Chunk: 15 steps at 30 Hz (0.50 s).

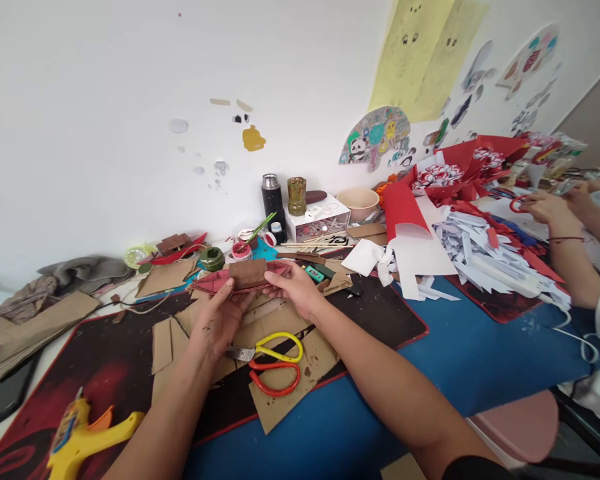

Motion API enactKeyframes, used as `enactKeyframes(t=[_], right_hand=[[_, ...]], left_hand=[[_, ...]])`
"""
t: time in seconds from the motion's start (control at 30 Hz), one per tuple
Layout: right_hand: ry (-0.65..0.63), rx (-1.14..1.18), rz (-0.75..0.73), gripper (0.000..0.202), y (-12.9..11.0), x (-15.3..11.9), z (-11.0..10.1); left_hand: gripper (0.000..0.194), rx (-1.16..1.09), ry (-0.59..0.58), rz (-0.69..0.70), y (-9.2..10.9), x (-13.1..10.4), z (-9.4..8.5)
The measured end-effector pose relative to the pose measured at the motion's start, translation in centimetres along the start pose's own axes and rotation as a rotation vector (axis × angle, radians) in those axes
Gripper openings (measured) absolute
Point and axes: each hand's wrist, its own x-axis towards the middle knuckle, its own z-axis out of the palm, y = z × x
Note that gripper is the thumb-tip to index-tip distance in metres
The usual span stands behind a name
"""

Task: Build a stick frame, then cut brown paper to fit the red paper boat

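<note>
Between both hands is a dark red boat-shaped cardboard piece (pixel 209 281), pointed at its left end. A brown rectangular block or panel (pixel 247 273) stands against its middle. My left hand (pixel 223 316) grips the lower left side, thumb on the near face. On the right side, my right hand (pixel 294 288) pinches it, with the thumb at the brown panel's edge. Some fingers of both hands are hidden behind the piece. Just below lie scissors (pixel 276 363) with one yellow and one red handle, on cut cardboard sheets (pixel 310 357).
A yellow glue gun (pixel 93 437) lies at lower left on a dark mat (pixel 380 313). Paint jars (pixel 213 258), a black thermos (pixel 272 200) and a white box (pixel 317 223) stand along the wall. Paper strips (pixel 473 250) pile up at right, near another person's hands (pixel 545 205).
</note>
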Motion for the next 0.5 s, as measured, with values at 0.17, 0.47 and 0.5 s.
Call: enactKeyframes(t=[0.17, 0.47, 0.5], right_hand=[[0.006, -0.001, -0.003, 0.057, -0.09, -0.07, 0.06], [0.000, -0.001, 0.014, 0.057, -0.02, -0.16, 0.07], [0.003, -0.003, 0.016, 0.056, -0.02, -0.17, 0.07]], left_hand=[[0.024, -0.020, -0.010, 0.021, -0.24, 0.04, -0.08], [0.030, 0.015, -0.012, 0.045, -0.75, 0.29, -0.56], [0.032, 0.014, -0.012, 0.051, -0.82, 0.29, -0.58]])
